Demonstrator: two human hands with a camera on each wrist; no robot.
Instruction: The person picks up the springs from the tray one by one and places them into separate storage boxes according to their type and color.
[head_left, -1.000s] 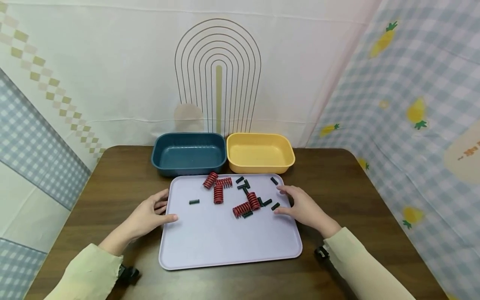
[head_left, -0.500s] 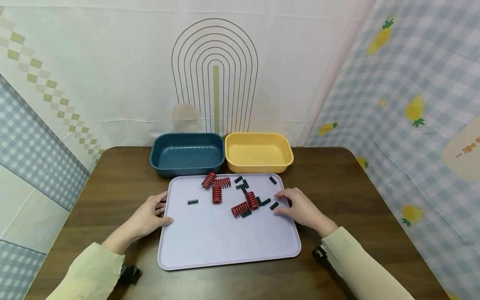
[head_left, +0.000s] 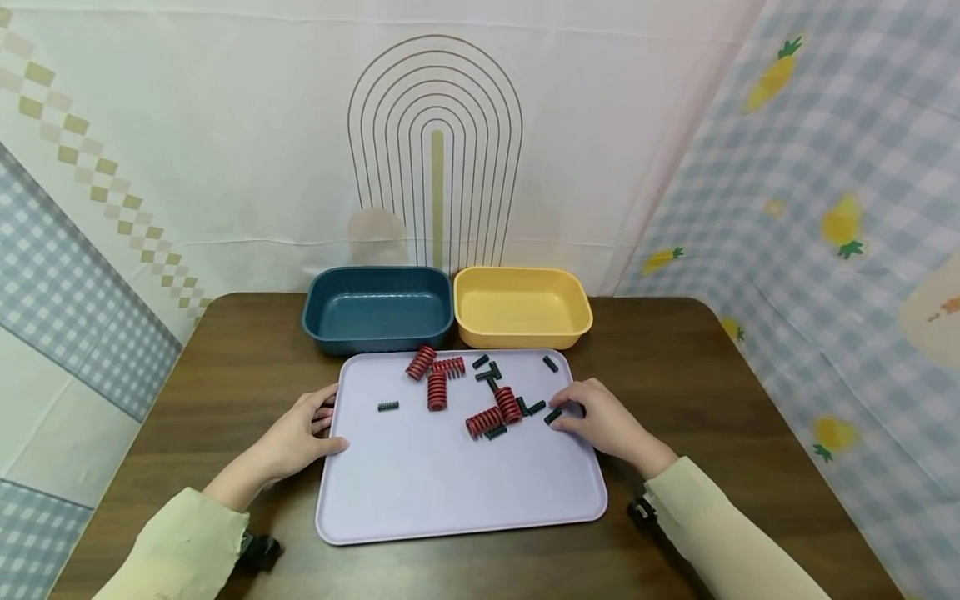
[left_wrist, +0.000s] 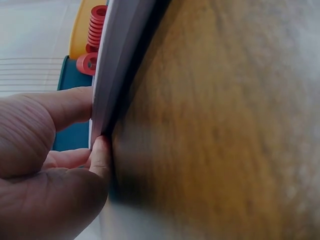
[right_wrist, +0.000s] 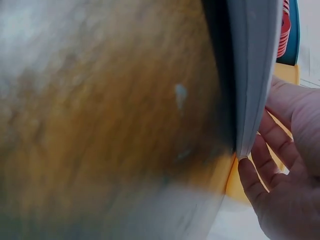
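Right of centre in the head view, we find a dark green coil spring (head_left: 552, 416) on the lavender tray (head_left: 450, 492), between narrowly spaced thumb and forefinger of the right hand (head_left: 598, 419); we cannot confirm contact. Left of centre, the relaxed left hand (head_left: 297, 433) touches the tray.

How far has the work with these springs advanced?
Done: apparently nothing; no spring shows inside the blue bin or the yellow bin. In hand: the left hand holds the edge of the tray; the right hand is at one dark spring, grip unclear. Remaining: presumably the red springs and other dark springs, lying on the tray.
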